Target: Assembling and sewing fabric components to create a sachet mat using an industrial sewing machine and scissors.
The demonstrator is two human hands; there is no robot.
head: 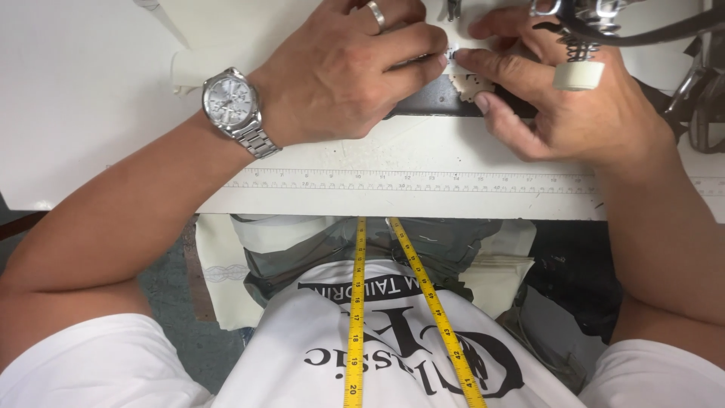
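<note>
Both hands pressed flat: left hand (347,75) and right hand (559,98) fingertips pinned a small white label (453,54) between them near the sewing machine foot (453,9); aligning step, next needed steady feeding.

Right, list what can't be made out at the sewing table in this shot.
- Small white label: head view, pinched between both hands' fingertips, mostly covered.
- Lace piece: largely under the right hand.
- Sewing machine: cut off by the top edge; needle not visible.
- Left hand: fingers partly cut off at the top edge.
- Table-edge ruler: markings too small.
</note>
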